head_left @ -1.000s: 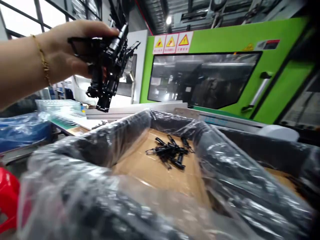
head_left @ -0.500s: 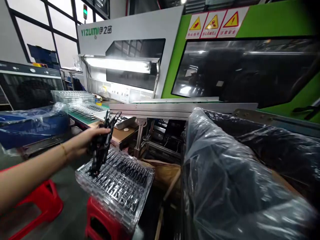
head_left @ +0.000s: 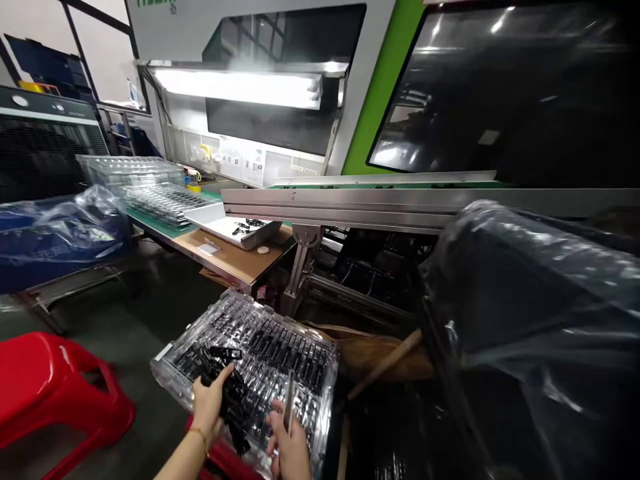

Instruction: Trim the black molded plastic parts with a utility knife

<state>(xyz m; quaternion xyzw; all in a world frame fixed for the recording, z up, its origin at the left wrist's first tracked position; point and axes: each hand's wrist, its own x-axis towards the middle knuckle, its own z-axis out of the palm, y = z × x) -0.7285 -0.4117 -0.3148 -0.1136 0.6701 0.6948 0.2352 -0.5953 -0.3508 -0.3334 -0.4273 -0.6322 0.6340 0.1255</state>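
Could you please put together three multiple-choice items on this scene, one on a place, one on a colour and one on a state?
1. Where does the clear tray with rows of black parts sit?
A. on the workbench
B. low in front of the person, under both hands
C. on the conveyor rail

2. What colour is the stool at the left?
A. red
B. blue
C. grey

3. What is the left hand doing?
A. resting flat on the floor
B. hanging free
C. holding a cluster of black plastic parts over the tray

Answers:
1 B, the tray lies below the workbench, directly under the hands.
2 A, its seat and legs are plainly red.
3 C, the fingers close round the black cluster; the right hand beside it holds a thin tool.
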